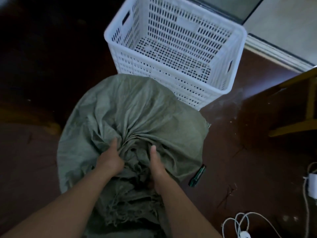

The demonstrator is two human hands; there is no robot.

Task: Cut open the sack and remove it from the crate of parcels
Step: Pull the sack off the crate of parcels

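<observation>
Both hands down on the sack (pixel 137 121) — a big grey-green woven one, bulging, sitting on the dark floor (pixel 240 152) right in front of the person. Left hand (pixel 109 160) closed round a bunch of gathered fabric near the neck, thumb up along the folds. Right hand (pixel 157 166) just beside it, also clamped on the bunched cloth, thumb pointing fwd; fingers tucked under, out of sight. Frayed threads hang at the sack's near edge, btwn the forearms. Beyond the sack, touching its far side or nearly so, stands a white perforated crate (pixel 173 48) — open top, nothing visible inside. A dark green tool (pixel 197 176), maybe a cutter, lies on the floor just right of the sack. White cables (pixel 240 222) coil at bottom right, and a wooden furniture piece (pixel 291 103) stands to the right.
</observation>
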